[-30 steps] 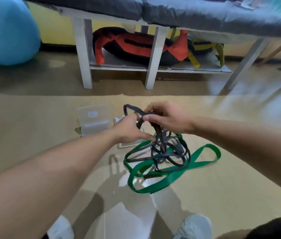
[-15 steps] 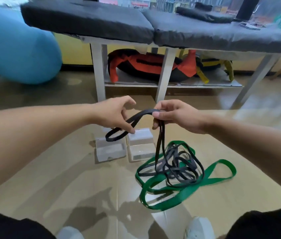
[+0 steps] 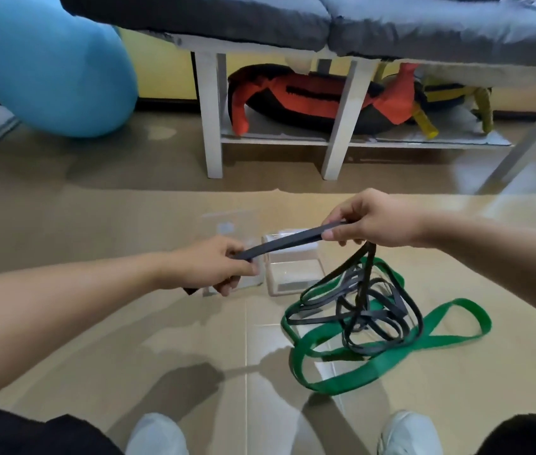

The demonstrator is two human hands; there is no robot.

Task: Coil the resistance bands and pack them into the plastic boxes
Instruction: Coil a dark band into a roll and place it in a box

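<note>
The black band [image 3: 288,242] is stretched taut between the two hands, its long axis slanting from lower left up to upper right, above the clear boxes. From the right hand [image 3: 370,221] the rest of it drops in doubled strands to a loose tangle on the floor, just right of the boxes. That tangle lies on top of the green band [image 3: 352,379], which sprawls flat on the floor with one long loop reaching out to the right.

The left hand [image 3: 217,266] grips the lower end, fingers curled around the strap. The right hand pinches the upper end between thumb and curled fingers.

The right box [image 3: 292,274] stands open; the left box [image 3: 253,274] is touching it, partly hidden by the left hand. A pale label shows on the clear lid [image 3: 227,226] behind the left box, too blurred to read.

Beyond the boxes stands a padded bench [image 3: 325,24] on white legs, with a red-and-black bag [image 3: 309,100] on its shelf and a blue ball [image 3: 53,67] to its left.
</note>
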